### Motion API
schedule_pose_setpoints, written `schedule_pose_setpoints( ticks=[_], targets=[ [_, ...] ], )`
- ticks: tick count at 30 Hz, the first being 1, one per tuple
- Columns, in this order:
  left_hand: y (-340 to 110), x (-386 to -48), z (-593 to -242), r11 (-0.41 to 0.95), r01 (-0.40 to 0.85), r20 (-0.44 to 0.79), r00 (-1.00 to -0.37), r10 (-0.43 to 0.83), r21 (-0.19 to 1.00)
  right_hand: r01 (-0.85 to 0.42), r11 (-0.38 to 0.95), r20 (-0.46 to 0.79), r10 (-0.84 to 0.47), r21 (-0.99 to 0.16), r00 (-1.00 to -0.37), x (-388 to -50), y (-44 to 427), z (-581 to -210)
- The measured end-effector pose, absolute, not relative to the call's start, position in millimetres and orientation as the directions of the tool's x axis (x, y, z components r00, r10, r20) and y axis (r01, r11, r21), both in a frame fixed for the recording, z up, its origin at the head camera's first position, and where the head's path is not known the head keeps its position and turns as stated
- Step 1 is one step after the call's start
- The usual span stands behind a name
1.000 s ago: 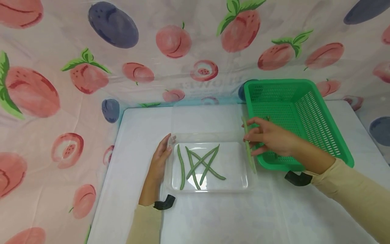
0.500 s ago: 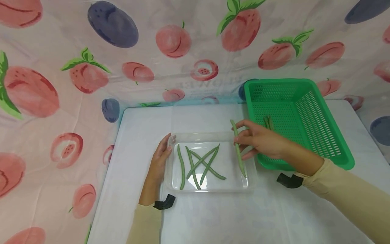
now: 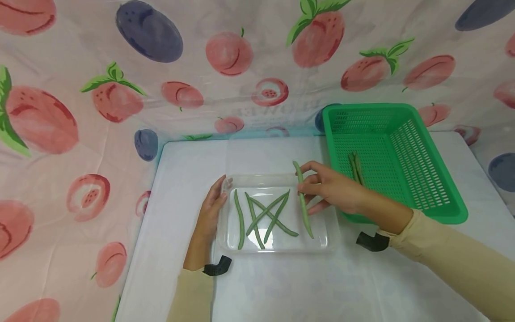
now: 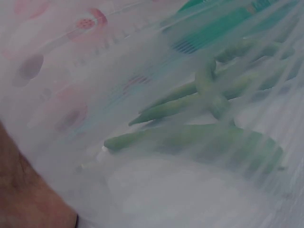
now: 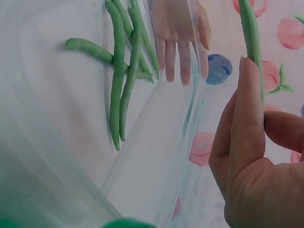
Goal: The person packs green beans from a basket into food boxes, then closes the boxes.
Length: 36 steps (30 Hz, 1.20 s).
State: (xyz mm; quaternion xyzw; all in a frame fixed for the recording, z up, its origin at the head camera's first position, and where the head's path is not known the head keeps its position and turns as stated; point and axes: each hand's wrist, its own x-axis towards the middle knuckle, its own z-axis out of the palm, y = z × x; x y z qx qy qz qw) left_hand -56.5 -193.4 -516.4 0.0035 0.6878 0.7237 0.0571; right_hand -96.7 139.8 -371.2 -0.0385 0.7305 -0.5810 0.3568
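A clear plastic container (image 3: 277, 246) lies on the white table with several green beans (image 3: 239, 221) inside, most of them crossing. My left hand (image 3: 210, 208) touches the container's left end wall; the right wrist view shows its straight fingers through the clear plastic. Over the container's right part, my right hand (image 3: 331, 188) pinches one long green bean (image 3: 304, 212) between thumb and fingers. That bean points upward in the right wrist view, its lower part hidden by the fingers. The left wrist view is hazy, looking through plastic at beans (image 4: 190, 142).
At the right, beside the container, stands a green perforated basket (image 3: 438, 179) with a few thin green beans (image 3: 356, 166) in it. The right forearm passes over its near rim. A fruit-print sheet (image 3: 241, 98) rises behind and left of the table.
My right hand has carried the bean leftward from the basket's left rim to above the container's right part. The left hand, the container and the beans inside have stayed still.
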Motion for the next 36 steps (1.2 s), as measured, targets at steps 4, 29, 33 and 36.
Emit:
schedule_pose_setpoints(
  ticks=[4, 29, 33, 36],
  targets=[
    [-193.6, -56.4, -516.4, -0.042, -0.078, -0.074, -0.993, 0.088, 0.996, 0.361, 0.309, -0.472, -0.476, -0.88, -0.742, -95.4, 136.1, -372.6],
    [-194.6, -56.7, -518.4, -0.054, -0.101, -0.097, -0.992, 0.082, 0.993, 0.382, 0.305, -0.488, -0.493, -0.872, -0.721, -92.9, 134.3, -378.8],
    [-194.1, -57.1, -517.8, -0.056, -0.098, -0.093, -0.992, 0.086, 0.994, 0.386, 0.314, -0.496, -0.504, -0.868, -0.707, -93.0, 135.5, -380.3],
    [-193.7, -56.9, -516.7, -0.057, -0.095, -0.09, -0.992, 0.087, 0.994, 0.39, 0.309, -0.497, -0.516, -0.868, -0.697, -92.6, 136.3, -380.8]
  ],
)
